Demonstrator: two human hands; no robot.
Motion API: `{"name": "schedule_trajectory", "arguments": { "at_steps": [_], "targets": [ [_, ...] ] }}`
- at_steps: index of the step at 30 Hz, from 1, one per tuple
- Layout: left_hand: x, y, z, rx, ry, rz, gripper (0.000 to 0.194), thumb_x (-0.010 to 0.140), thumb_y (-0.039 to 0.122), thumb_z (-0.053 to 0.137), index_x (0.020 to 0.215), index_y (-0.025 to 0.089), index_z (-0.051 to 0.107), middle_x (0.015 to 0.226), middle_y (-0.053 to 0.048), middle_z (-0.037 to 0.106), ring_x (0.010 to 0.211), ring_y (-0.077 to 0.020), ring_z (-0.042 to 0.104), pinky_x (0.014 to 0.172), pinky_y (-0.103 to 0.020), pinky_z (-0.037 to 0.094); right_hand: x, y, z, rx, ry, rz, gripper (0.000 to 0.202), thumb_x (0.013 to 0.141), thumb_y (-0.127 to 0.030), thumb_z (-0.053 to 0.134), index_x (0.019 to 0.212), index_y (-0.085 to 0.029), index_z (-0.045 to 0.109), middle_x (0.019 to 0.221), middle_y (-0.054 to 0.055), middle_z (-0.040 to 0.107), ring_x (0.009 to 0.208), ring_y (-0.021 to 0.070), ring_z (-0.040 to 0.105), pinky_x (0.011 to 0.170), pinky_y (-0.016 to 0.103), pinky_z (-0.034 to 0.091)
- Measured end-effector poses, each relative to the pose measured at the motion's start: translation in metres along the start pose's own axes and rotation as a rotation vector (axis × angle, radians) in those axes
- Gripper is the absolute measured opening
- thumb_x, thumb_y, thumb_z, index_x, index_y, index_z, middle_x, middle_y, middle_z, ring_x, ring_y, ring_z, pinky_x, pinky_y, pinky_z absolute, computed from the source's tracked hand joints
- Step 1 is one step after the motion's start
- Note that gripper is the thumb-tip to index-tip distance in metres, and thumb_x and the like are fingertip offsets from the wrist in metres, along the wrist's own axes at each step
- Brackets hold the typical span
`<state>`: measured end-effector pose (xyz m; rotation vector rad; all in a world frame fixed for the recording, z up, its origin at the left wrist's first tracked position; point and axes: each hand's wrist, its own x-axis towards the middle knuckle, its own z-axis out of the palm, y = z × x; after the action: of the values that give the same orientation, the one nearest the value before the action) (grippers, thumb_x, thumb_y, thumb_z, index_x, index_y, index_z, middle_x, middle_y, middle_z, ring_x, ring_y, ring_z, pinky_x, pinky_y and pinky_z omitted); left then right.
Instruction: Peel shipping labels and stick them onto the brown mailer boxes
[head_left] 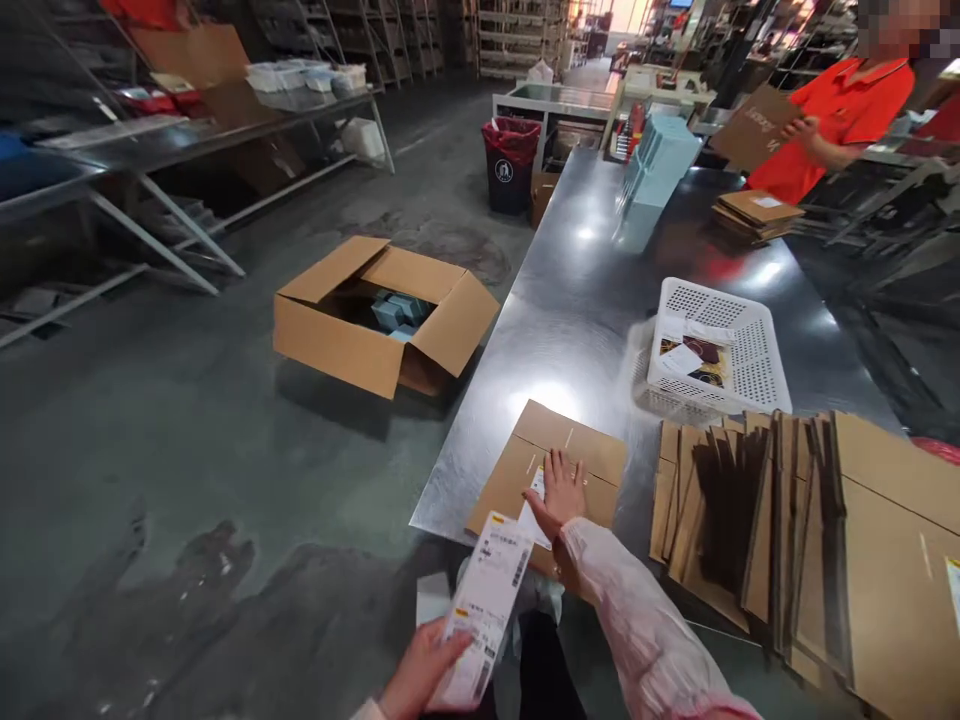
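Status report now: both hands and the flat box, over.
Left hand holds label strip. Right hand flat on white label, pressing on flat cardboard box at steel table edge. Stack of flat cartons beside it, not touching.

Flat cardboard box (551, 470): brown corrugated, folded flat, lying on the near left corner of the shiny metal table (577, 290), skewed to the table's edges, its near corner reaching the edge. A white label (534, 500) lies on its near part, partly covered. The right hand (562, 490) rests palm down, fingers spread, on the box and over the label; a pale pink sleeve covers the arm.

Strip of shipping labels (484, 605): long white sheet printed with barcodes, black text and small yellow marks. It hangs in the air off the table's near edge, tilted, its top end just beside the box's near corner. The left hand (420, 670) pinches its lower end.
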<state>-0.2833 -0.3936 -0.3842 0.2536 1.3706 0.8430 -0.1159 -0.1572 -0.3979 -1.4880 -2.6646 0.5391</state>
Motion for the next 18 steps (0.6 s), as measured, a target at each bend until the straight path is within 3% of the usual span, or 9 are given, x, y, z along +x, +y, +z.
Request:
{"name": "schedule_trajectory", "arguments": {
  "at_steps": [4,5,7,9,10,12,14,16,18],
  "targets": [
    [0.045,0.076,0.022,0.234,0.156,0.219,0.078,0.062,0.080,0.054,0.091,0.009,0.069,0.087,-0.017,0.074,0.077,-0.0296,0.069,0.071,-0.041,0.056,-0.065,-0.015,0.015,0.225,-0.133,-0.475,0.062,0.084,-0.047,0.053,0.141,-0.025,0.044,0.147,0.009,0.044,0.139,0.0286,0.032,0.116,0.054,0.015],
    [0.059,0.090,0.028,0.284,0.183,0.263,0.075,0.067,0.078,0.050,0.092,0.009,0.069,0.091,-0.017,0.073,0.083,-0.0302,0.069,0.075,-0.041,0.056,-0.082,-0.012,0.019,0.270,-0.117,-0.463,0.055,0.087,-0.044,0.048,0.138,-0.026,0.047,0.143,0.009,0.048,0.136,0.0268,0.037,0.115,0.052,0.023],
    [0.087,0.112,0.040,0.357,0.221,0.321,0.060,0.074,0.065,0.052,0.090,0.011,0.070,0.108,-0.018,0.070,0.106,-0.0325,0.063,0.090,-0.042,0.051,-0.111,0.003,0.022,0.291,0.050,-0.069,0.048,0.091,-0.037,0.036,0.132,-0.019,0.054,0.132,0.015,0.056,0.125,0.0277,0.048,0.107,0.050,0.036],
    [0.108,0.124,0.051,0.430,0.262,0.368,0.037,0.077,0.046,0.058,0.085,0.012,0.071,0.131,-0.017,0.059,0.130,-0.0326,0.045,0.109,-0.041,0.036,-0.127,0.021,0.021,0.271,0.240,0.450,0.050,0.089,-0.032,0.031,0.124,-0.008,0.059,0.115,0.023,0.059,0.110,0.0324,0.056,0.098,0.052,0.043],
    [0.116,0.129,0.056,0.459,0.275,0.384,0.027,0.076,0.036,0.060,0.082,0.013,0.071,0.139,-0.016,0.053,0.137,-0.0314,0.036,0.115,-0.040,0.027,-0.131,0.028,0.019,0.269,0.291,0.619,0.050,0.087,-0.032,0.033,0.119,-0.004,0.061,0.106,0.025,0.060,0.103,0.0342,0.058,0.095,0.053,0.045],
    [0.123,0.135,0.064,0.490,0.280,0.395,0.016,0.076,0.024,0.059,0.074,0.013,0.070,0.143,-0.015,0.048,0.141,-0.0293,0.029,0.118,-0.038,0.017,-0.132,0.032,0.013,0.293,0.302,0.719,0.048,0.083,-0.033,0.040,0.111,-0.003,0.065,0.097,0.023,0.060,0.095,0.0351,0.060,0.091,0.052,0.048],
    [0.121,0.142,0.069,0.482,0.283,0.385,0.015,0.078,0.019,0.055,0.073,0.014,0.068,0.139,-0.013,0.053,0.142,-0.0289,0.029,0.118,-0.040,0.018,-0.128,0.023,0.005,0.306,0.316,0.706,0.045,0.081,-0.036,0.045,0.108,-0.008,0.066,0.097,0.020,0.061,0.095,0.0339,0.060,0.090,0.049,0.049],
    [0.110,0.150,0.070,0.433,0.272,0.359,0.018,0.084,0.020,0.051,0.082,0.013,0.068,0.130,-0.013,0.061,0.137,-0.0298,0.038,0.113,-0.041,0.031,-0.123,0.003,-0.011,0.381,0.383,0.687,0.048,0.082,-0.041,0.047,0.117,-0.012,0.062,0.109,0.019,0.060,0.105,0.0326,0.058,0.096,0.049,0.047],
    [0.093,0.161,0.070,0.362,0.232,0.318,0.025,0.090,0.023,0.044,0.094,0.010,0.065,0.113,-0.016,0.069,0.119,-0.0298,0.057,0.099,-0.041,0.047,-0.121,-0.020,-0.038,0.569,0.482,0.622,0.055,0.086,-0.044,0.043,0.132,-0.014,0.051,0.124,0.017,0.057,0.117,0.0287,0.055,0.102,0.045,0.045]
  ]
}}
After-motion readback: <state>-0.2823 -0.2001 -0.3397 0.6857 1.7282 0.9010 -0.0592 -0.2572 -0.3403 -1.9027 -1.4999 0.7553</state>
